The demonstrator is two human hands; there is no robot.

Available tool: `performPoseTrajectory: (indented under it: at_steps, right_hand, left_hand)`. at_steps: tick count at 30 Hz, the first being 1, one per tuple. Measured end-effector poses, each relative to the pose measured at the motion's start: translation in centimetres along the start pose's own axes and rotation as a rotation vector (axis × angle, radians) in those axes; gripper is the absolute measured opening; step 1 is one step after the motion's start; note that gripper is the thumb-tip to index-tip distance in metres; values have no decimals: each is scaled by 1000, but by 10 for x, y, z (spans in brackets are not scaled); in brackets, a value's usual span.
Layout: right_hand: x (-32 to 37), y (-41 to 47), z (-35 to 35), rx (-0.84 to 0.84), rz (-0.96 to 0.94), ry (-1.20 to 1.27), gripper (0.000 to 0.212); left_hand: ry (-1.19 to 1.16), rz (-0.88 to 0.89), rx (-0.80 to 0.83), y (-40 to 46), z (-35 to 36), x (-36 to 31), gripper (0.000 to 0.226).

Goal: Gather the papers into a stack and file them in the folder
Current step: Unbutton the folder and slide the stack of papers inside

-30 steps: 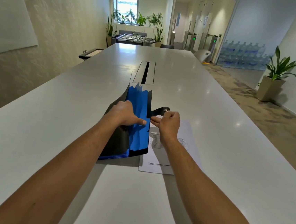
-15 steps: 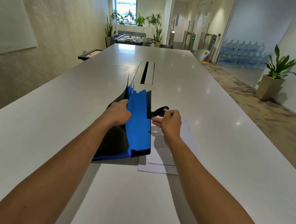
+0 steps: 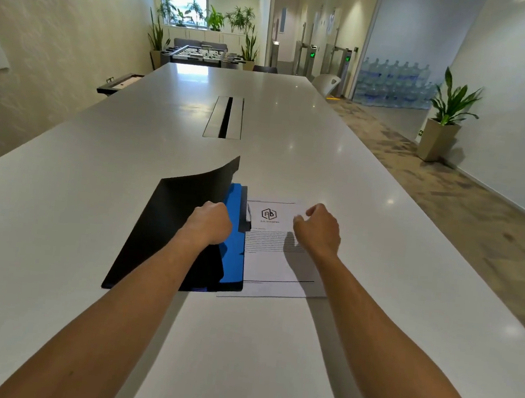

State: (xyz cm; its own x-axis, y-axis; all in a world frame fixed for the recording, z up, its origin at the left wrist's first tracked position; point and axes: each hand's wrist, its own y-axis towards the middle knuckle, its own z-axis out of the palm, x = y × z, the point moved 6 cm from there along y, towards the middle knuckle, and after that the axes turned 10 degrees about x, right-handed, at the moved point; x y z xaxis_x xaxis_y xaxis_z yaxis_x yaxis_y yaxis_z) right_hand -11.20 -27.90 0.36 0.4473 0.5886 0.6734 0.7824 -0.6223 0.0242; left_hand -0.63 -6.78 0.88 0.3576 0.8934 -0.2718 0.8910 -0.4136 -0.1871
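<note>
A black folder lies on the white table in front of me. My left hand grips the folder's black cover, which is lifted and curls upward at its far edge. Blue dividers show under the cover. A stack of printed white papers with a logo at the top lies flat to the right, its left edge tucked under the folder. My right hand hovers just above the papers' top right part, fingers loosely curled, holding nothing that I can see.
A cable slot is set into the table beyond the folder. The long table runs far ahead and to both sides. A potted plant and stacked water bottles stand off to the right.
My right hand let go of the folder's black strap and moved right over the papers. My left hand pulled the black cover further left and down; the blue dividers lie flatter.
</note>
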Motion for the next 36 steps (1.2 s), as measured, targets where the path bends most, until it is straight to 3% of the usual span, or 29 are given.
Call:
performPoseTrajectory:
  at_steps: [2, 5, 9, 13, 20, 24, 27, 29, 32, 36]
  right_hand:
    - [-17, 0, -3, 68, 73, -109, 45]
    - [-31, -3, -1, 165, 130, -183, 44]
    - [-24, -5, 1, 187, 101, -225, 36]
    - [-15, -2, 4, 215, 108, -249, 43]
    - [-36, 9, -6, 334, 219, 147, 34]
    - [-38, 9, -2, 362, 263, 351, 55]
    - [-26, 7, 1, 326, 224, 219, 37]
    - [-18, 4, 4, 331, 206, 184, 37]
    - [-15, 3, 9, 399, 206, 220, 40]
    - [-25, 0, 9, 500, 254, 418, 13]
  left_hand:
    - [38, 11, -2, 1, 8, -6, 20]
    - [116, 41, 2, 1, 17, -17, 10]
    - [158, 43, 24, 4, 22, -24, 18]
    - [180, 38, 11, 7, 21, -24, 23]
    - [204, 34, 32, 7, 21, -25, 22]
    - [197, 32, 50, 9, 19, -27, 25]
    - [187, 28, 34, 8, 18, -26, 25]
    - [169, 23, 22, 7, 18, -24, 24]
    - [137, 22, 6, 6, 18, -20, 18]
    - [108, 29, -19, 5, 18, -17, 12]
